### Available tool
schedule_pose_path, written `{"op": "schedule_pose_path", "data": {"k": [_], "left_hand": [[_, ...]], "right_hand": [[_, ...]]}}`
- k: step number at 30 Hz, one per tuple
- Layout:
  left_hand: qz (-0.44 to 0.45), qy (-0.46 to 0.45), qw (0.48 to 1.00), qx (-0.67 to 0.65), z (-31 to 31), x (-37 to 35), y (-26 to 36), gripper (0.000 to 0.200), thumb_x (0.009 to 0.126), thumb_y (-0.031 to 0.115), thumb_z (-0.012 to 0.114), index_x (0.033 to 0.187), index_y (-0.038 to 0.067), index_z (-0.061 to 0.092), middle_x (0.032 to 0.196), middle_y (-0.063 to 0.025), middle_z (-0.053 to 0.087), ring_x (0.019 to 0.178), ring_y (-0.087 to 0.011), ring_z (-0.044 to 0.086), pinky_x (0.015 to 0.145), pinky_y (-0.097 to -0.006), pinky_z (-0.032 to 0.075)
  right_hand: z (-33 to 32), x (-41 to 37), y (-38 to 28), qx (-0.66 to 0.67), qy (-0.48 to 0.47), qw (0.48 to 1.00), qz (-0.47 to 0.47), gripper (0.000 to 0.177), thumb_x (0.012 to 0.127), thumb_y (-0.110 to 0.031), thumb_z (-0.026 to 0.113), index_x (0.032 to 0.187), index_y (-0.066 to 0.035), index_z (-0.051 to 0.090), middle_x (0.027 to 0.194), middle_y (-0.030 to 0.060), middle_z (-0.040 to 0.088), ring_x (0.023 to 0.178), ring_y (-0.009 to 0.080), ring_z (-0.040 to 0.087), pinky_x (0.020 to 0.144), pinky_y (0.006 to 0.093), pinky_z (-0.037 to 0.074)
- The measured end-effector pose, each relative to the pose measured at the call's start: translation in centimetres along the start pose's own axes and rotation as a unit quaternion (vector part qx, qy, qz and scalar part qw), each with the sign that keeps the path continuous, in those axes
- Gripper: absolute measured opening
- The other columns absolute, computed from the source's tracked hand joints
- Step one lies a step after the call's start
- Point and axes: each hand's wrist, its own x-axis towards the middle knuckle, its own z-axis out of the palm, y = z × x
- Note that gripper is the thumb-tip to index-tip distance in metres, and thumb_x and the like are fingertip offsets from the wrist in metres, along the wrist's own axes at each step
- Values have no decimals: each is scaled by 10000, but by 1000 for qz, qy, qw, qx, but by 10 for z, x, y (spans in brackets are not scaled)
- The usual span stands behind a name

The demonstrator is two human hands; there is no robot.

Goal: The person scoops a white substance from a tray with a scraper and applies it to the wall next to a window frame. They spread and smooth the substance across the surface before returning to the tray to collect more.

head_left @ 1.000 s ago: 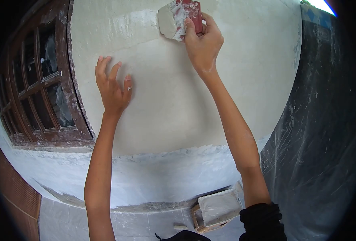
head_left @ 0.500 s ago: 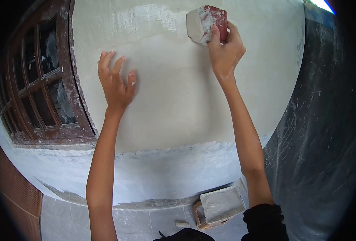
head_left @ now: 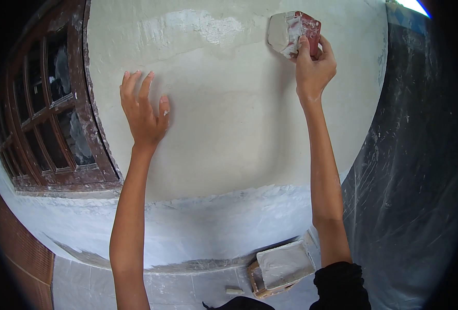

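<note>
My right hand (head_left: 316, 72) grips a red plastering scraper (head_left: 310, 32), thumb on its near face and fingers behind. Pale wet plaster (head_left: 279, 34) covers the scraper's left part. It is held up against or just off the wall (head_left: 213, 124); the exact contact cannot be made out. My left hand (head_left: 143, 111) is raised by the wall at the left, fingers spread and holding nothing, with a white smear on the thumb. The wall carries a smooth greyish-cream coat, with a shinier, rougher patch (head_left: 221, 28) near the top.
A brown wooden window (head_left: 58, 108) borders the wall on the left. Below the coat runs a bluish-white band (head_left: 224, 222). On the tiled floor stand a tray of plaster (head_left: 286, 264) and a small pale block (head_left: 234, 291). Dark plastic sheeting (head_left: 410, 170) hangs at the right.
My right hand and the scraper have moved to the right and slightly down. My left hand has shifted slightly left and down, still spread.
</note>
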Motion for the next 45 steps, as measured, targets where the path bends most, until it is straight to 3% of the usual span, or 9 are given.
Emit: {"op": "schedule_pose_path", "data": {"k": [7,11,17,19,22,25,29,37,45], "left_hand": [[1,-9,1000,7,0,-2,-1,512,899,231,582,1385,116,469,1402,-166,404,1370,-423,335,1104,-555,292],[10,-12,1000,8,-1,-2,-1,513,898,226,579,1386,114,466,1403,-169,406,1369,-429,335,1104,-554,292],[7,-3,1000,6,0,-2,-3,508,893,222,577,1377,110,470,1405,-175,403,1367,-430,337,1101,-556,297],[11,-11,1000,3,0,-2,-1,506,890,211,578,1373,108,472,1406,-177,403,1364,-432,341,1100,-558,300],[3,-7,1000,1,-1,-2,-2,504,888,209,584,1370,108,474,1404,-177,407,1364,-430,343,1100,-557,301],[6,-3,1000,-2,-1,-2,-1,500,886,198,585,1366,108,476,1401,-179,410,1364,-429,345,1102,-555,299],[9,-10,1000,-3,-2,-3,1,504,877,193,594,1361,109,479,1397,-182,412,1363,-430,348,1103,-557,297],[2,-4,1000,-8,0,-3,0,480,900,207,591,1359,117,485,1401,-177,414,1369,-419,349,1099,-577,284],[-13,-4,1000,-20,-1,-3,1,474,912,229,591,1362,127,484,1399,-170,415,1373,-415,346,1114,-581,262]], "right_hand": [[7,9,14,-80,-40,995,-47,299,885,-123,667,1117,63,641,777,139,712,612,167,657,627,301,523],[8,16,4,59,-17,997,53,318,898,-150,675,1137,57,637,774,122,710,639,156,657,645,296,526],[12,30,20,6,-46,998,50,350,898,-146,683,1181,51,622,829,134,720,666,153,664,632,296,533],[13,33,19,143,-29,987,70,335,894,-127,678,1167,61,625,816,127,720,648,153,660,624,298,531],[19,23,15,-35,-84,995,43,319,897,-103,665,1158,74,620,794,126,717,641,151,660,603,300,529],[14,29,16,-9,-6,1000,26,328,897,-104,665,1164,79,612,754,117,710,626,149,658,602,299,525],[22,19,1,49,-81,995,44,370,911,-142,700,1190,78,598,820,82,693,688,95,619,637,284,559],[21,14,-3,-3,-12,999,38,304,878,-117,659,1119,67,633,756,143,713,643,188,673,640,322,533],[66,-28,-32,-66,-117,982,-136,335,885,-167,675,1139,49,639,765,147,714,591,152,660,588,291,515]]}}
